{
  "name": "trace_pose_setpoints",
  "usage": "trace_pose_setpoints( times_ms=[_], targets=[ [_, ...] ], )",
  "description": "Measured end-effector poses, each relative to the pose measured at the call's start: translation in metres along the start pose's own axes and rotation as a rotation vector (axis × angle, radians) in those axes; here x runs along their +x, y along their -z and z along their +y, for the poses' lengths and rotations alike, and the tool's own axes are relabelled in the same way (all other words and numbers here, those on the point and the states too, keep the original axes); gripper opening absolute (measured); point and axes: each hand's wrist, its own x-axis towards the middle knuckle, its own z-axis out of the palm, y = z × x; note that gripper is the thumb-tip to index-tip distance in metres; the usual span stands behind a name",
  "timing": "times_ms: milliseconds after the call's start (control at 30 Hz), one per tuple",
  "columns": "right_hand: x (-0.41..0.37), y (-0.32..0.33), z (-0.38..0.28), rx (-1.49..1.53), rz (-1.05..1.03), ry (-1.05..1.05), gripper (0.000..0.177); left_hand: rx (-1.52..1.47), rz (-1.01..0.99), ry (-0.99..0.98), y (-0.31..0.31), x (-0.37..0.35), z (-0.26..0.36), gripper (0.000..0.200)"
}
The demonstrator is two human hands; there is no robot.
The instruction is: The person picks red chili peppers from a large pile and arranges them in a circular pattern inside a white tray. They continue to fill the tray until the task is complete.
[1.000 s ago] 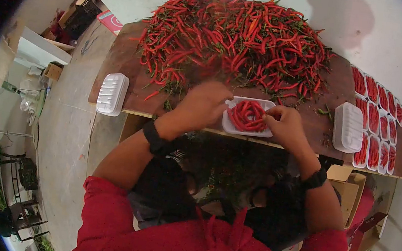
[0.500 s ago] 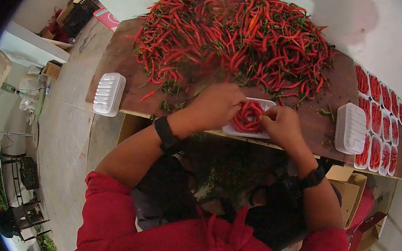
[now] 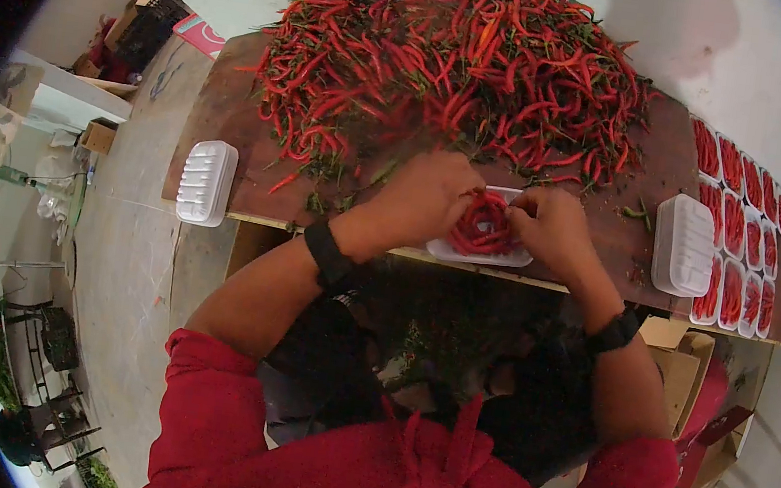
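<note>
A white plastic tray (image 3: 517,258) lies at the table's front edge, with red chili peppers (image 3: 481,240) curled inside it in a ring. My left hand (image 3: 426,195) bends over the tray's left side, its fingers closed on the chili peppers at the ring's upper left. From the right, my right hand (image 3: 557,225) reaches in, thumb and fingers pinched at the ring's right side on a chili pepper. My fingers partly cover the tray's back rim. Just beyond both hands rises a large heap of red chili peppers (image 3: 461,67) with green stems.
Stacked white trays (image 3: 207,182) stand at the left end of the brown table (image 3: 658,170). Another white tray stack (image 3: 684,246) is to the right. Rows of chili-filled trays (image 3: 734,226) lie farther right. A cardboard box (image 3: 676,377) sits below the table.
My right hand has shifted slightly up and left over the ring. My left hand stays at the ring's left side. The view has moved a little.
</note>
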Motion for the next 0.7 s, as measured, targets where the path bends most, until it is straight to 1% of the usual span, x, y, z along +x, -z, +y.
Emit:
trace_pose_setpoints(
  times_ms=[100,300,367,600,700],
  targets=[
    [0.0014,-0.0011,0.002,-0.014,-0.017,-0.014,0.022,0.016,-0.009,0.002,-0.0007,0.0003,-0.0007,0.012],
    [0.0037,0.0007,-0.0001,-0.006,-0.012,0.028,0.022,0.035,0.019,0.012,-0.0043,0.0014,-0.0045,0.013],
    [0.0034,0.0032,-0.0023,0.036,-0.02,0.004,0.022,0.034,0.021,0.012,-0.0044,0.0019,-0.0038,0.012],
    [0.0022,0.003,0.0003,0.017,-0.059,-0.004,0.023,0.028,-0.016,0.017,-0.0042,0.0042,-0.0012,0.01],
    [0.0023,0.0001,0.0042,0.019,-0.075,-0.042,0.024,0.042,-0.034,0.029,-0.0062,0.0045,-0.0033,0.009]
  ],
)
